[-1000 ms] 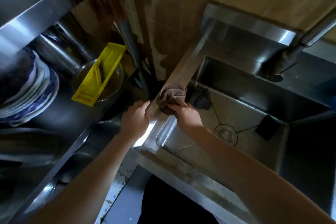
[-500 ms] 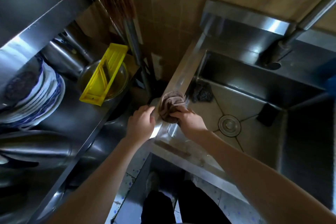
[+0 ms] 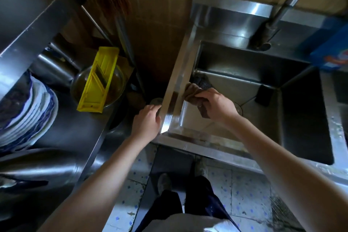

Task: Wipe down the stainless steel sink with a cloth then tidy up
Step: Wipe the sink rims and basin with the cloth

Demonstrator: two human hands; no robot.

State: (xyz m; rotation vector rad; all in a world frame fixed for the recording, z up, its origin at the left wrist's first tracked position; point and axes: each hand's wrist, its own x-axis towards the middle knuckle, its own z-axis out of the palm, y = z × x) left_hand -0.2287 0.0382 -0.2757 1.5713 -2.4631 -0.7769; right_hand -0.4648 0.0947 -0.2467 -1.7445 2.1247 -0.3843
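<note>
The stainless steel sink (image 3: 180,69) fills the right half of the view, its basin deep and dark. My right hand (image 3: 216,103) is shut on a brown cloth (image 3: 194,92) and presses it against the inner side of the sink's left wall. My left hand (image 3: 147,121) rests on the outer left rim near the front corner, fingers curled over the edge. A dark scouring pad (image 3: 202,83) lies in the basin's back left corner, just beyond the cloth. The drain is mostly hidden behind my right hand.
A faucet pipe (image 3: 271,24) rises at the back. A small black object (image 3: 263,94) lies in the basin and a blue packet (image 3: 331,52) sits on the right rim. On the left shelf are stacked blue-white plates (image 3: 32,111) and a yellow slicer (image 3: 99,79) over a metal bowl.
My right hand has carried the cloth from the top of the left rim down onto the inner wall of the basin. My left hand stays on the rim; the view shifted back.
</note>
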